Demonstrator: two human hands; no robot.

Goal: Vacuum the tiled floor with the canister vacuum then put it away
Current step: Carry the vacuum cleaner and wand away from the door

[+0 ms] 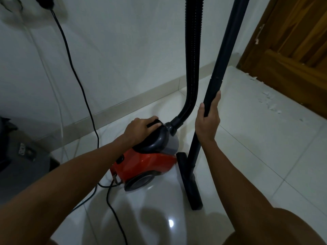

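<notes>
Canister vacuum [148, 163], red body with dark grey top, is seen on the tiled floor [265, 147] near the skirting of the white wall [123, 50]. Left hand [141, 128] is curled over the black carry handle [155, 123] on the vacuum's top, gripping it. Right hand [208, 119] is wrapped round the black wand [224, 55], thumb and fingers closed on the tube just below its joint. Wand is held near upright, just right of the vacuum. Floor nozzle [190, 183] at the wand's foot rests on the floor, touching or just beside the vacuum's right side. Ribbed hose [192, 50] rises from the vacuum's front out of the top of the frame. Power cord [70, 55] runs from a wall plug [44, 2] at top left down to the vacuum's rear. Wooden door [292, 41] is seen at top right.
</notes>
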